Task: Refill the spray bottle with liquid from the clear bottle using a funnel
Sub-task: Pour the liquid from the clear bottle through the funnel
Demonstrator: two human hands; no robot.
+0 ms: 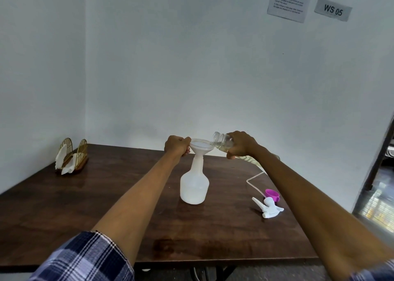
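Observation:
A white translucent spray bottle stands upright in the middle of the dark wooden table, its top off. In its neck sits a white funnel. My left hand grips the funnel's left rim. My right hand holds the clear bottle tipped on its side, its open threaded mouth over the funnel's right edge. A little pale liquid lies in the clear bottle's lower side.
The white spray head with its thin tube lies on the table to the right, beside a purple cap. A gold wire napkin holder stands at the back left. Walls close in behind and left.

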